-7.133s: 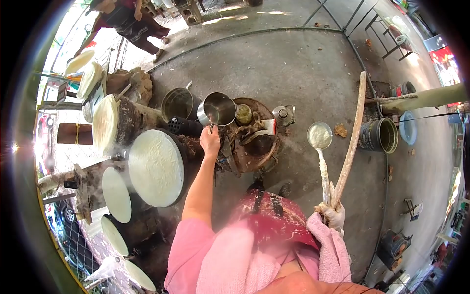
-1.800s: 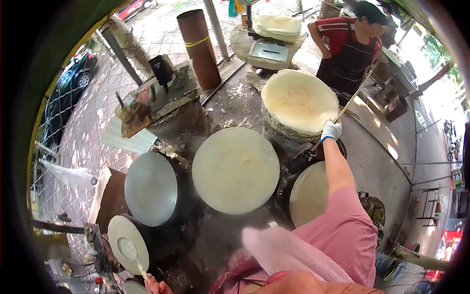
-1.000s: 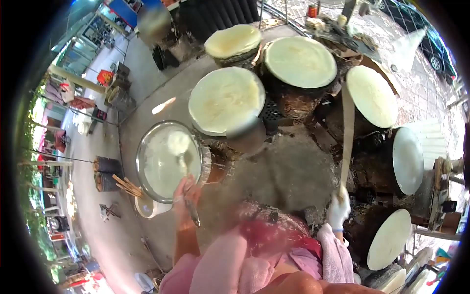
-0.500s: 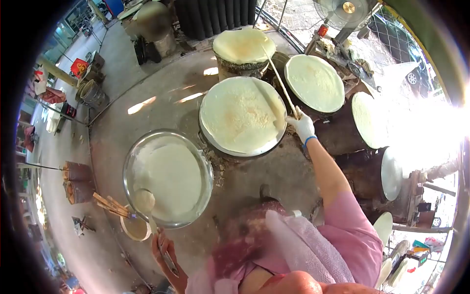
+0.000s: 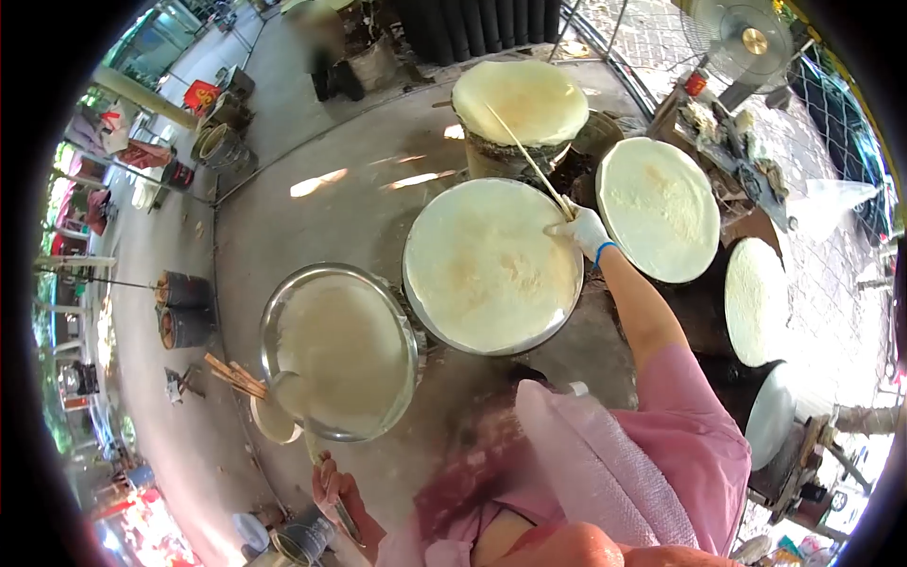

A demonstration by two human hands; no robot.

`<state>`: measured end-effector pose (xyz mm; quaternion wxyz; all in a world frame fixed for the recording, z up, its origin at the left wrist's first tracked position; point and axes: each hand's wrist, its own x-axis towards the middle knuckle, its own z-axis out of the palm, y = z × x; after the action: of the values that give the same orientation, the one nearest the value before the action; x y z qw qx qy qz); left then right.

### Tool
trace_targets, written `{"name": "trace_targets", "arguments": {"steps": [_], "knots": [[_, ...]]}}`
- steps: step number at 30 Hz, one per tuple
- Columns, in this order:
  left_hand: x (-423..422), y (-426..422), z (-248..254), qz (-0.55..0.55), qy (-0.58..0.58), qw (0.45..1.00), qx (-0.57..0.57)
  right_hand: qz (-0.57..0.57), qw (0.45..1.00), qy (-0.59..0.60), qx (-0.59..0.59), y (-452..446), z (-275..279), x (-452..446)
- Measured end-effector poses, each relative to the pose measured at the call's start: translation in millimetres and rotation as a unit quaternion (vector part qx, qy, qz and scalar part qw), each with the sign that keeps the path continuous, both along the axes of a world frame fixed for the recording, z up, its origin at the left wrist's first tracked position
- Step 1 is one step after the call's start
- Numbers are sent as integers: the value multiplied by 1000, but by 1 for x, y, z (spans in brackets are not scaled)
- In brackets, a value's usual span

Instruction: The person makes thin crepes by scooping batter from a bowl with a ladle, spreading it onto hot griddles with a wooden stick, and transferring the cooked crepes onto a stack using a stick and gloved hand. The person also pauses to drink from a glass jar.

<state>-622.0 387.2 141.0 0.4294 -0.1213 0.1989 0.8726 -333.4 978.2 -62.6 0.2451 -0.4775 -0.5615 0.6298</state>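
Note:
My left hand (image 5: 342, 496), at the bottom, is closed round the handle of a ladle (image 5: 287, 392). The ladle's bowl hangs over the left rim of a wide steel basin (image 5: 267, 326) containing pale, cream-coloured liquid (image 5: 345, 345). In a white glove, my right hand (image 5: 584, 231) grips a long thin stick (image 5: 521, 148) that points up and away. That hand is over the right edge of a round pan covered by a thin pale sheet (image 5: 482, 260). Beyond it, the stick's far end overlaps another round sheet (image 5: 520, 99) on a drum-like stand.
More round pale sheets (image 5: 658, 210) lie on stands curving down the right side. A small pot (image 5: 274, 422) with wooden sticks (image 5: 234, 376) stands left of the basin. A fan (image 5: 754, 41) is at the upper right. Two buckets (image 5: 184, 326) sit on the left floor.
The view has shifted, moving the pans rightward in the picture. The folded strip on the near sheet's right side now lies flat. Both hands still hold the ladle and stick.

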Motion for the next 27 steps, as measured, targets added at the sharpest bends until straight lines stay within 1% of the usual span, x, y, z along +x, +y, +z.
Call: {"name": "trace_targets", "arguments": {"steps": [2,3,4,6,7,8,10,11,12,13,14,15,16,18,19,20,21,22,23,24,25,26,27], "knots": [[6,4,-3,-1,6,1000,7,32,986,-113,118,12,-12,-4],[9,5,-4,-2,8,1000,14,18,984,-95,150,13,-19,-7],[11,7,-4,-5,9,1000,20,25,982,-118,144,11,-10,-10],[13,13,-3,7,9,1000,-6,35,976,-165,134,-10,51,-26],[13,16,-3,10,9,1000,-19,37,970,-177,160,-22,76,-32],[12,18,-2,22,19,999,-43,36,962,-218,160,-38,119,-41],[9,29,0,31,34,995,-88,14,970,-155,186,-52,137,-51],[16,52,17,67,66,978,-185,1,968,-143,205,-56,141,-55],[22,76,33,92,92,949,-288,-17,965,-136,225,-58,145,-56],[7,50,10,24,129,971,-201,-29,962,-152,225,-65,171,-53],[16,71,22,54,96,973,-204,-36,959,-168,226,-70,195,-51],[26,91,35,85,64,973,-206,-42,974,-119,189,-62,195,-46],[17,89,21,44,56,985,-154,-45,986,-63,151,-54,194,-38],[-8,74,-14,-27,45,997,-51,-88,991,18,103,-44,214,-10],[-4,82,-15,-47,37,998,-3,-105,986,14,126,-31,218,11],[0,90,-15,-52,42,998,-3,-120,982,10,148,-24,230,33],[5,98,-13,-54,47,997,-5,-152,978,-38,140,-18,247,60],[11,105,-14,-55,53,997,-7,-169,979,-72,92,-6,255,91],[19,113,-16,-54,48,997,9,-193,972,-52,121,4,253,120],[27,121,-16,-59,59,996,9,-191,973,-60,112,20,246,155],[37,131,-16,-63,70,995,8,-201,973,-19,109,24,256,177],[49,140,-14,-66,82,994,6,-222,972,-33,72,59,211,222],[61,149,-15,-62,75,995,8,-227,972,-44,42,72,200,254]]}}
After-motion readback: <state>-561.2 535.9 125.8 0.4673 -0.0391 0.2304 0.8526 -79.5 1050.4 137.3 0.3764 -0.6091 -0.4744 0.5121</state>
